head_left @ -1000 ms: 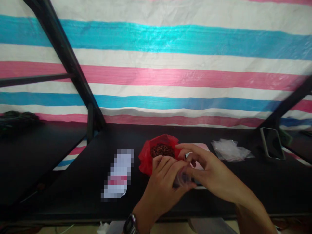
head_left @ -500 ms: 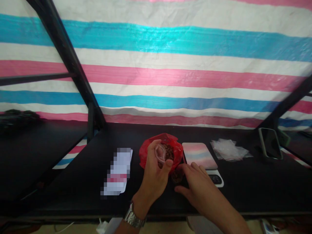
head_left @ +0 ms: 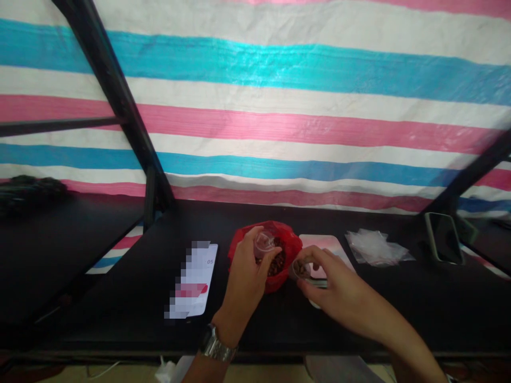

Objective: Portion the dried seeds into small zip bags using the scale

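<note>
1. My left hand (head_left: 250, 274) grips a clear plastic cup (head_left: 262, 243) over the red bag (head_left: 293, 243).
2. Right of the red bag, my right hand (head_left: 333, 271) grasps a second cup (head_left: 294, 270), already holding brown bean-like pieces (head_left: 302, 268).
3. Plenty remain in the bag.

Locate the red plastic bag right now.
The red plastic bag sits on the black tabletop, below the head view's centre, with the left hand over its opening and the pastel-pink flat pad to its right.

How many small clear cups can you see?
2. One clear cup is in the left hand, at the mouth of the red bag; another clear cup, with brown pieces in it, is in the right hand. More could be hidden behind the hands.
</note>
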A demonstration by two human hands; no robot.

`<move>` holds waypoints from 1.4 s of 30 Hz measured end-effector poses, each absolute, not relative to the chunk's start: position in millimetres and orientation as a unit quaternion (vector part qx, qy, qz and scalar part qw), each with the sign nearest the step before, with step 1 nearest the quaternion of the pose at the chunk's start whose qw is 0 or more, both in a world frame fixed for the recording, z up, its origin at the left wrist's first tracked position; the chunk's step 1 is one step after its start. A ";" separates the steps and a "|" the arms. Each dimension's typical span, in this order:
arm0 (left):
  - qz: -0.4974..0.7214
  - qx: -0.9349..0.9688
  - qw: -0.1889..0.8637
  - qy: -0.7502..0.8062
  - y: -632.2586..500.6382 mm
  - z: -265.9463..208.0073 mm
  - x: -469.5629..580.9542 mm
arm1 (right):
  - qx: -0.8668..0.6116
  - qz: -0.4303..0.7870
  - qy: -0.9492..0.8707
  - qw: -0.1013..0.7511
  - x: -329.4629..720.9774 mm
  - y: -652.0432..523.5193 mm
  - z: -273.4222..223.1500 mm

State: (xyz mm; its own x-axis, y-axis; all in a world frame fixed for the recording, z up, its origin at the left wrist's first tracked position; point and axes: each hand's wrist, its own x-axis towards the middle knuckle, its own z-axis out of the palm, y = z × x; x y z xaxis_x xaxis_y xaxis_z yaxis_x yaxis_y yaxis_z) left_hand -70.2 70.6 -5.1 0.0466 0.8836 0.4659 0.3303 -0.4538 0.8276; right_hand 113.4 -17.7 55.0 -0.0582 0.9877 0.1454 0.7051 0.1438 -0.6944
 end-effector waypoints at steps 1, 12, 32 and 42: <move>0.512 0.680 0.265 0.452 71.9 -8.2 -69.0 | -0.605 0.217 -0.697 0.318 112.9 -10.4 60.4; 0.496 0.747 0.162 0.412 78.7 -26.1 -67.9 | -0.628 0.085 -0.727 0.265 95.8 42.5 84.7; 0.504 0.740 0.227 0.384 74.6 -18.4 -50.7 | -0.549 0.011 -0.790 0.273 100.6 36.8 76.4; 0.531 0.689 0.290 0.399 67.2 -17.1 -46.7 | -0.496 0.067 -0.784 0.368 98.2 37.0 79.8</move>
